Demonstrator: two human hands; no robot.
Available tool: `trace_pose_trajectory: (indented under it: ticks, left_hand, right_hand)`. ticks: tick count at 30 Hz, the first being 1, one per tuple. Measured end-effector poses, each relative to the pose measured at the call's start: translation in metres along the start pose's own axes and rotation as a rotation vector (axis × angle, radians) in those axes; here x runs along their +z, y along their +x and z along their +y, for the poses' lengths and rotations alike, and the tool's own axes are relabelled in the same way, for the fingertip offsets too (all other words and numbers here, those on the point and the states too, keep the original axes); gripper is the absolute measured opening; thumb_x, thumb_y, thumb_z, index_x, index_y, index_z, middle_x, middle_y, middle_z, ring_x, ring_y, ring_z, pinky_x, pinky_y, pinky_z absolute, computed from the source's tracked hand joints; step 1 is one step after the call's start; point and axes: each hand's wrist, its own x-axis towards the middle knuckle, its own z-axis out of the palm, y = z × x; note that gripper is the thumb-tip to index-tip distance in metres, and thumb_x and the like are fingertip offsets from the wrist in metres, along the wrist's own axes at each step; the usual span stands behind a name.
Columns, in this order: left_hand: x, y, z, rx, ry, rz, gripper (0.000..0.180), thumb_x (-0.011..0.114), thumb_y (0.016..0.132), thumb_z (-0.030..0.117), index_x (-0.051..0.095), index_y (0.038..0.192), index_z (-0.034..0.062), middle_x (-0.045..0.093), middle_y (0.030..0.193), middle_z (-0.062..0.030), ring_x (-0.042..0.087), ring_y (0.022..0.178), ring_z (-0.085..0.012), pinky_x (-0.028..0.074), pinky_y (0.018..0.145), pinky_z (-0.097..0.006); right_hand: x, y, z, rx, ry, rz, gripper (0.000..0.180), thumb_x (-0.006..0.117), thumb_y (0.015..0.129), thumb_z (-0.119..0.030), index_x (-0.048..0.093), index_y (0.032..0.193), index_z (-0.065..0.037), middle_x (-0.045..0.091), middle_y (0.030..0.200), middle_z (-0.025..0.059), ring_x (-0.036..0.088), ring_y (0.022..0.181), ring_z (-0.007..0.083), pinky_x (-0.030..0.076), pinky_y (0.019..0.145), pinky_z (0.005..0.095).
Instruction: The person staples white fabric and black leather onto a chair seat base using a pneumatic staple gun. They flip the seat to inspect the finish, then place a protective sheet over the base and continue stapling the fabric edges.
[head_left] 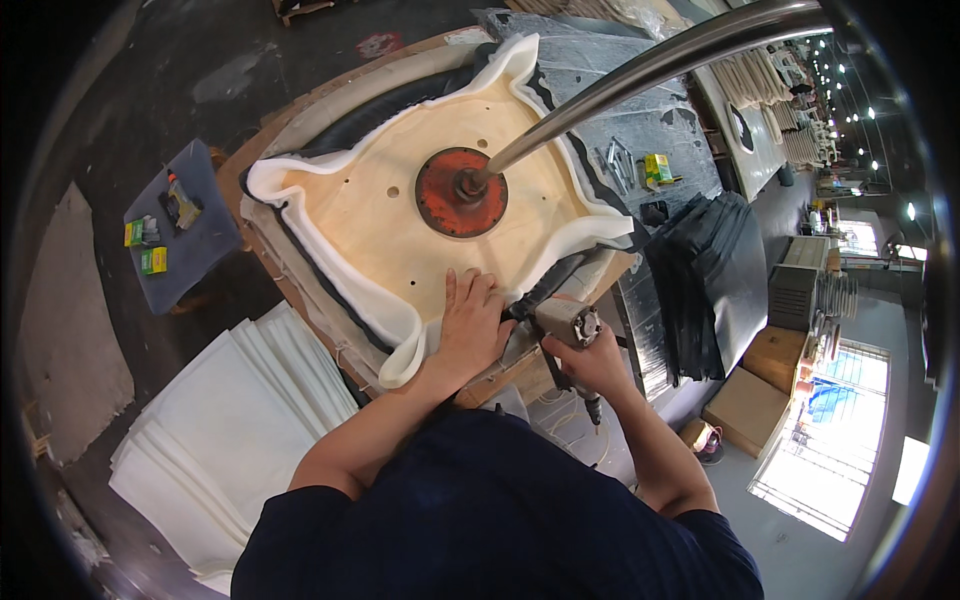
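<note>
A pale wooden seat panel (pixel 375 235) lies in front of me, its edges wrapped with white padding (pixel 575 237) and black cover material (pixel 550 283). A red round plate (pixel 440 215) on the end of a metal rod presses on the panel's middle. My left hand (pixel 470 325) rests on the panel's near edge, fingers stretched out and thumb towards the black material. In my right hand (pixel 597 362) is a staple gun (pixel 568 318), closed around its handle. Its nose is at the near right edge of the panel; whether it touches cannot be made out.
Stacked white sheets (pixel 235 430) stand at the lower left. Left of the bench, a grey board (pixel 185 245) bears another tool (pixel 180 205) and small boxes (pixel 153 261). Black sheets (pixel 700 285) lie right. The bent metal pipe (pixel 660 75) crosses above the work; an air hose (pixel 560 420) hangs below.
</note>
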Motion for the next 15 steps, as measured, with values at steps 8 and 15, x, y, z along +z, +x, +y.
trace_pose_trajectory:
  ticks: [8,15]
  left_hand:
    - [0.006,0.006,0.004,-0.066,-0.109,0.019,0.012,0.078,0.083,0.009,0.073,0.093,0.0044,0.060,0.130,-0.0124,0.046,0.147,-0.0381,0.019,0.133,-0.068]
    - [0.013,0.009,0.005,-0.063,-0.094,0.073,0.020,0.080,0.080,0.008,0.070,0.097,0.0037,0.059,0.128,-0.0121,0.049,0.143,-0.0367,0.021,0.131,-0.067]
  right_hand:
    - [0.001,0.006,-0.010,0.008,-0.125,-0.077,0.070,0.091,0.088,-0.017,0.065,0.153,-0.012,0.081,0.105,0.0039,0.069,0.072,0.0098,0.059,0.069,0.0312]
    - [0.008,0.021,-0.008,-0.153,-0.233,-0.011,0.065,0.091,0.087,-0.016,0.068,0.147,-0.010,0.083,0.121,0.0128,0.079,0.112,0.0231,0.061,0.098,0.0384]
